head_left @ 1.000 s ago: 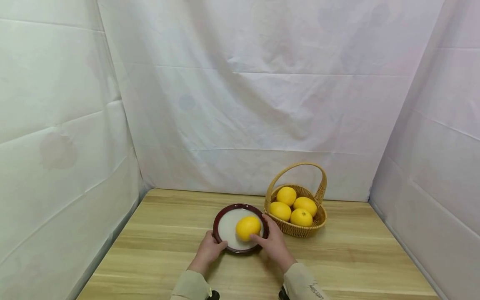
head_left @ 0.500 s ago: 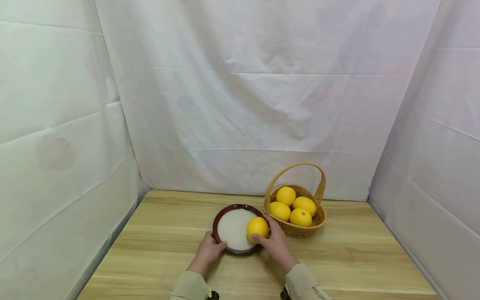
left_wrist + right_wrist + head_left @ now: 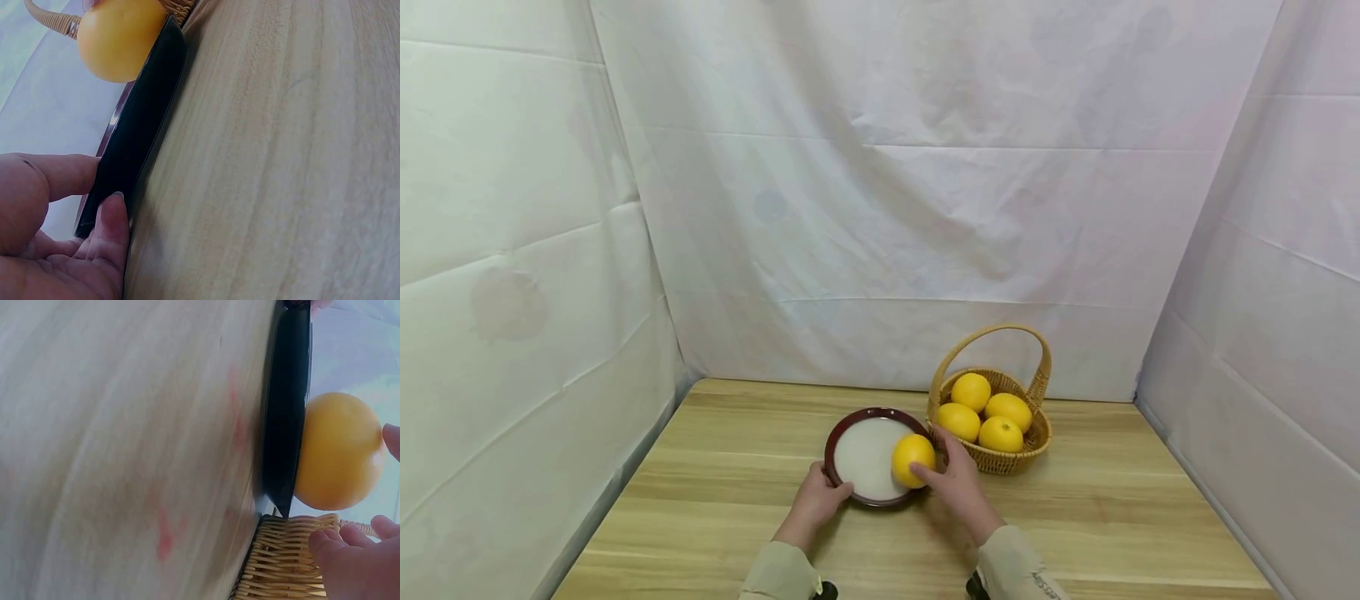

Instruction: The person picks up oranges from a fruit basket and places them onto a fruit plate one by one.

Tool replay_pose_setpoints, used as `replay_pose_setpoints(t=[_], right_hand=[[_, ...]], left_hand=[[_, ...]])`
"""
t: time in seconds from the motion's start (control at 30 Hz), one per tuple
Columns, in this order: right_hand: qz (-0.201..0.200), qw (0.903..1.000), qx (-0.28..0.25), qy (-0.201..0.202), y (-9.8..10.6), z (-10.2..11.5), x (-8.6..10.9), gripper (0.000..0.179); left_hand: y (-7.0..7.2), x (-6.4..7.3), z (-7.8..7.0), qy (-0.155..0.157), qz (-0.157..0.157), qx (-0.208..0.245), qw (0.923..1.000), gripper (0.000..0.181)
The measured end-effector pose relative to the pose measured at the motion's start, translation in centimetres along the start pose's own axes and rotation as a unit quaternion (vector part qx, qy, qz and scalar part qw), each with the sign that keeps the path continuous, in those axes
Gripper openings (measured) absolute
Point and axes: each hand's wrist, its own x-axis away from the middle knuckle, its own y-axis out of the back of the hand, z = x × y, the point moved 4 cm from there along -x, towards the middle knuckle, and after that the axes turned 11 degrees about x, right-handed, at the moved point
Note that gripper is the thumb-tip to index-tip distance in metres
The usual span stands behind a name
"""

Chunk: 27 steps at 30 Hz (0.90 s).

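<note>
On the wooden table [image 3: 722, 483], a wicker basket [image 3: 1000, 463] stood just right of a red-rimmed plate [image 3: 865, 458] with one yellow fruit [image 3: 913, 460] at its right side

The basket's closeness left little room there, so small, slow movements seemed best; the plate probably needed steadying against a tip, and the left hand [image 3: 817, 498] pinched its near left rim. The right hand [image 3: 958, 482] was loosely spread, its thumb at the fruit's near right side, the other fingers apart from it in the right wrist view; bringing them evenly round before any lift seemed wise. The fruit was round and likely to roll, so cupping it promised better control than a one-sided nudge
</note>
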Motion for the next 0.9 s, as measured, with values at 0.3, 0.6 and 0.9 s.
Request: replay_pose_setpoints(t=[0.3, 0.6, 0.9], right_hand=[[-0.011, 0.9999, 0.007, 0.008, 0.7, -0.1, 0.0, 0.075], [-0.011, 0.9999, 0.008, 0.005, 1.3, -0.2, 0.0, 0.078], [-0.015, 0.9999, 0.004, 0.006, 2.1, -0.1, 0.0, 0.077]], left_hand=[[-0.1, 0.1, 0.1, 0.013, -0.002, 0.008, 0.9999, 0.063], [-0.1, -0.2, 0.2, 0.010, 0.000, 0.011, 0.9999, 0.060], [-0.1, -0.1, 0.2, 0.017, 0.004, 0.012, 0.9998, 0.059]])
